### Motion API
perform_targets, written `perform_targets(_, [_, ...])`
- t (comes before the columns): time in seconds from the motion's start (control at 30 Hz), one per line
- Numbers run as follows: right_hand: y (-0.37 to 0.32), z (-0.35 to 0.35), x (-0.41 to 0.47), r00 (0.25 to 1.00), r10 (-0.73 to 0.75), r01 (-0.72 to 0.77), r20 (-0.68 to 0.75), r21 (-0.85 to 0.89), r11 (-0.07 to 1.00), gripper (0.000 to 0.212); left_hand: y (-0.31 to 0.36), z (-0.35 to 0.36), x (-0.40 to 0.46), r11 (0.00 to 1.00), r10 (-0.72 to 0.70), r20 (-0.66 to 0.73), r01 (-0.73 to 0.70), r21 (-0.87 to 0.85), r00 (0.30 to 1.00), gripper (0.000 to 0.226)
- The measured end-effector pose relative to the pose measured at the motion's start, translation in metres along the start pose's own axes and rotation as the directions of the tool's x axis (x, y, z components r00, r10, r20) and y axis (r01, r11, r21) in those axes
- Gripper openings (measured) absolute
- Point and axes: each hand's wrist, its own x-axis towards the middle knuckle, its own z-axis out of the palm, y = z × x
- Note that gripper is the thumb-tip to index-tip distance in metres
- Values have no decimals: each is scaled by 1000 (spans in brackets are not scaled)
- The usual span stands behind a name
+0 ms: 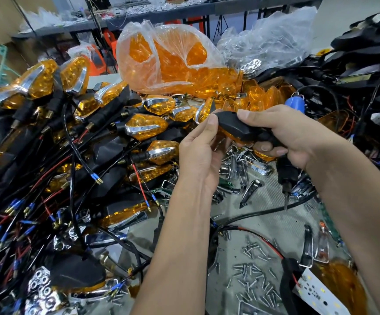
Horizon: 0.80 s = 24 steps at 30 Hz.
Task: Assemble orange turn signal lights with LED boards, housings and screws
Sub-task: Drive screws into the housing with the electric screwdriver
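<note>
Over on the left, a deep heap of finished orange turn signal lights with chrome trims and black stems [145, 127] sprawls across the bench, red and black leads tangled through it. Behind, a clear plastic bag stuffed with loose amber lenses [168, 60] leans at the back. Centre stage now: the left hand [199, 153] pinches the front tip of a black plastic housing with an orange lens underneath [235, 126], thumb on top, fingers curled beneath. That unit is held up above the bench, between both hands, black back facing up, just a sliver of amber showing along its lower edge. The right hand [291, 135] wraps the stem end, thumb pressed on the shell. It looks light and rigid; the smooth lens could be slippery and scratch-prone, so the matte shell and stem seem the safer places to grip. Lower right, small silver screws scattered loose [252, 276] lie on the bench, near a white LED board with wires [316, 289].
</note>
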Motion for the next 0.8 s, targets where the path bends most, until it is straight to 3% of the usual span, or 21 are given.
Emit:
perform_targets(0.13, [3, 4, 2, 999, 17, -17, -39, -3, 1000, 38, 1, 2, -2, 1000, 1, -32, -2, -17, 999, 14])
perform_targets(0.3, [5, 11, 4, 992, 6, -10, -127, -29, 1000, 34, 1, 3, -2, 999, -4, -42, 3, -33, 999, 25])
perform_targets(0.47, [7, 11, 4, 993, -2, 2, -115, -6, 1000, 30, -4, 5, -2, 999, -11, 33, 10, 41, 999, 27])
perform_targets(0.63, [9, 22, 5, 990, 11, 2, -143, 93, 996, 24, -10, 11, -5, 991, -66, 229, 38, 126, 971, 52])
perform_targets(0.8, [10, 36, 9, 971, -10, 17, -238, 30, 999, 33, -16, 15, -5, 987, -31, 142, 8, 160, 989, 66])
